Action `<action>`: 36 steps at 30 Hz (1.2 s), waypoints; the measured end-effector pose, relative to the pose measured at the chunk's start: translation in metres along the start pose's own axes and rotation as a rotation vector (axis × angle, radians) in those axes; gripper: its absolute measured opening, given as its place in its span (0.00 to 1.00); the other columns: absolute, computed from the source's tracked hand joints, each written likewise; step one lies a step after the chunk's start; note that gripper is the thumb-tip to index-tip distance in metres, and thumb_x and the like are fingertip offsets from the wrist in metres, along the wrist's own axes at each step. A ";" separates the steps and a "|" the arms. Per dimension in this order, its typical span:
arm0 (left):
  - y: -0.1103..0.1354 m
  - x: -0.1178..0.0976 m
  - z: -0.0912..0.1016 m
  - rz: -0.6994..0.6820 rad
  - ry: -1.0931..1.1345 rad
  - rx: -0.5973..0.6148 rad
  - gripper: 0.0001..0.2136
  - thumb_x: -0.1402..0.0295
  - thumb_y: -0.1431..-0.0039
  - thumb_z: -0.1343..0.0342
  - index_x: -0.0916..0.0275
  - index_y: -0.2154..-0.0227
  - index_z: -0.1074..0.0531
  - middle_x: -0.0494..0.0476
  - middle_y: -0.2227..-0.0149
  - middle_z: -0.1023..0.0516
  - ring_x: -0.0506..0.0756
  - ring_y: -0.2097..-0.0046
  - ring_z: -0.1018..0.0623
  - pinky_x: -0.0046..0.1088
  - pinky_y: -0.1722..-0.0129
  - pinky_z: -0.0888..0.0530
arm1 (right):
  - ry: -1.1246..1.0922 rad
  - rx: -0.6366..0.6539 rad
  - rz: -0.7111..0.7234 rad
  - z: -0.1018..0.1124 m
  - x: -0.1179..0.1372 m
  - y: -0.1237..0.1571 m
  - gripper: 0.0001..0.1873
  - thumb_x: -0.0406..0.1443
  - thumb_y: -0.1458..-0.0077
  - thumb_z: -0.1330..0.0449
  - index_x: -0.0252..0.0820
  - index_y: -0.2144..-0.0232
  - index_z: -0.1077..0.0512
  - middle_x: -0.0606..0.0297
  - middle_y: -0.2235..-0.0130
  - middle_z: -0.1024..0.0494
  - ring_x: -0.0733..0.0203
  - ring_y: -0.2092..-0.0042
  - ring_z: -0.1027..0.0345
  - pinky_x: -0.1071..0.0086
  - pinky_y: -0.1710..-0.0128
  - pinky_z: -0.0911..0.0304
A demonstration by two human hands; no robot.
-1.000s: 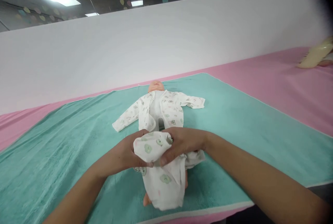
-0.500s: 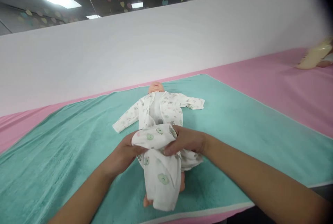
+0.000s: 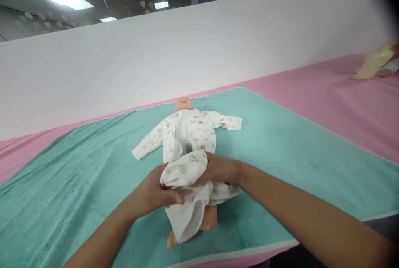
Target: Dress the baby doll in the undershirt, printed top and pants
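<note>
A baby doll lies on its back, with its head (image 3: 183,104) at the far end and its feet toward me. It wears an open white printed jacket (image 3: 199,129) with both sleeves spread. Over its legs lies a bunched white cloth with green prints (image 3: 185,176), possibly a garment. My left hand (image 3: 152,193) grips that cloth from the left, and my right hand (image 3: 220,170) grips it from the right. Both doll feet (image 3: 209,218) stick out below the cloth, the left-hand one only partly.
The doll lies on a teal towel (image 3: 93,185) over a pink sheet (image 3: 311,93), with a tall white panel (image 3: 187,52) behind. At the far right, another person's hand (image 3: 389,58) is beside a cream-coloured object (image 3: 372,66). Paper hearts decorate the back wall.
The cloth has bunched up and shifted, uncovering more of one doll foot. My hands have moved slightly down the doll's legs, and the view has shifted a little.
</note>
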State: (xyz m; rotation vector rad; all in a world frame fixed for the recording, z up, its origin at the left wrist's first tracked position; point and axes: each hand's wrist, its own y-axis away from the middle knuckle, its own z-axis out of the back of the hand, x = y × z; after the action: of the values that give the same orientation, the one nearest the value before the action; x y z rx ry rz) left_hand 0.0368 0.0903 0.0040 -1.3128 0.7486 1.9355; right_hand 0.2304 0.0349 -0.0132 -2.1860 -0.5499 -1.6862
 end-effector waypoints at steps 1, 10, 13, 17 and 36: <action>0.001 -0.003 -0.002 0.016 -0.031 0.025 0.21 0.74 0.62 0.36 0.60 0.60 0.28 0.54 0.63 0.23 0.59 0.62 0.26 0.28 0.66 0.30 | -0.025 -0.040 0.019 0.001 -0.002 0.000 0.20 0.36 0.61 0.32 0.40 0.62 0.26 0.64 0.63 0.24 0.58 0.58 0.31 0.67 0.58 0.36; -0.004 0.015 0.001 0.020 0.137 -0.186 0.15 0.72 0.62 0.36 0.63 0.66 0.25 0.55 0.69 0.22 0.58 0.67 0.26 0.28 0.71 0.30 | 0.025 0.005 -0.044 -0.003 0.002 0.000 0.22 0.37 0.63 0.31 0.40 0.62 0.26 0.64 0.62 0.25 0.58 0.57 0.32 0.65 0.55 0.38; -0.008 0.016 0.003 0.011 0.388 -0.178 0.16 0.73 0.62 0.38 0.66 0.64 0.26 0.57 0.69 0.23 0.58 0.68 0.25 0.28 0.71 0.30 | 0.153 0.059 -0.100 -0.007 0.011 -0.001 0.21 0.39 0.62 0.32 0.41 0.62 0.27 0.66 0.62 0.25 0.61 0.60 0.32 0.68 0.59 0.37; -0.007 0.011 0.001 0.031 0.635 -0.073 0.08 0.75 0.63 0.41 0.66 0.74 0.28 0.53 0.76 0.26 0.52 0.75 0.28 0.25 0.75 0.32 | 0.331 0.090 -0.144 -0.009 0.016 0.001 0.20 0.38 0.65 0.31 0.41 0.65 0.27 0.67 0.65 0.25 0.61 0.62 0.32 0.71 0.65 0.37; -0.001 0.001 -0.020 -0.097 -0.224 -0.506 0.25 0.73 0.61 0.39 0.58 0.55 0.34 0.55 0.62 0.26 0.57 0.64 0.26 0.27 0.68 0.31 | -0.062 0.120 0.045 -0.005 0.006 0.000 0.11 0.33 0.58 0.35 0.36 0.69 0.29 0.65 0.72 0.26 0.64 0.69 0.31 0.68 0.65 0.36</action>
State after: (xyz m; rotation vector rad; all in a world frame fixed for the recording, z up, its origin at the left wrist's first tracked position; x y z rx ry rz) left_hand 0.0483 0.0753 -0.0038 -1.3497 0.0797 2.2280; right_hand 0.2280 0.0330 -0.0066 -2.1550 -0.5969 -1.5262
